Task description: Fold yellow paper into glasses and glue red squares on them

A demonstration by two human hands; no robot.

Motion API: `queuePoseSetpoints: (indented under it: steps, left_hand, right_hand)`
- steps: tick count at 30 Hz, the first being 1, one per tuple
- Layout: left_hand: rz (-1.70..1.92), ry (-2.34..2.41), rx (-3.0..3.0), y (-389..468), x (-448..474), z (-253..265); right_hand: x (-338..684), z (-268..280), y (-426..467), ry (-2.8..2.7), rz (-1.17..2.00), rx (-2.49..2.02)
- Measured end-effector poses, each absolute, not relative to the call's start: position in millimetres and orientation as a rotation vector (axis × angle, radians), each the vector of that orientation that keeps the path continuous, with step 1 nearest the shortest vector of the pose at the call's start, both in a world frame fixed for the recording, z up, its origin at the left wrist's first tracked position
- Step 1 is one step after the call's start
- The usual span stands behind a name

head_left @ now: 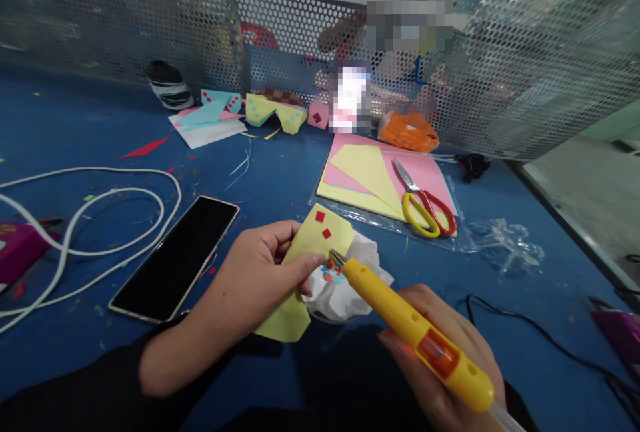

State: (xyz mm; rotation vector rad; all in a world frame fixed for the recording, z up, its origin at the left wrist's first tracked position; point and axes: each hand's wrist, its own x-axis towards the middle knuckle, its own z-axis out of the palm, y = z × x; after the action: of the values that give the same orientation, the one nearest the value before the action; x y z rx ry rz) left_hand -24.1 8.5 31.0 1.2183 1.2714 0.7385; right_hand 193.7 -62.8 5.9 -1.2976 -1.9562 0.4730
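My left hand [270,269] grips a pale yellow paper cutout [330,224] between thumb and fingers, tilted up off the table. Two small red paper squares [327,233] sit near its upper end. My right hand [445,345] is wrapped round a yellow hot glue gun [400,309] with an orange-red window. The metal tip of the glue gun is close to the paper, beside my left thumb; whether they touch I cannot tell. Beneath both is crumpled white paper [345,295] in a round dish, with small colourful paper bits [331,271] in it.
A black phone [175,262] and white cable [165,219] lie at left. Red-yellow scissors [425,202] rest on coloured paper sheets [345,182]. Along the perforated metal panel [300,19] stand a yellow paper mask [275,114] and an orange packet [409,131]. A black cord [525,322] runs at right.
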Motion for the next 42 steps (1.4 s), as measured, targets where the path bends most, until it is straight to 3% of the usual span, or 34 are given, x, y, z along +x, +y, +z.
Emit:
queuePoseSetpoints:
  steps: [42]
  left_hand:
    - [0.695, 1.306, 1.239, 6.5, -24.2, 32.5]
  right_hand:
    - [192.8, 6.0, -62.0, -1.956, 0.434, -1.306]
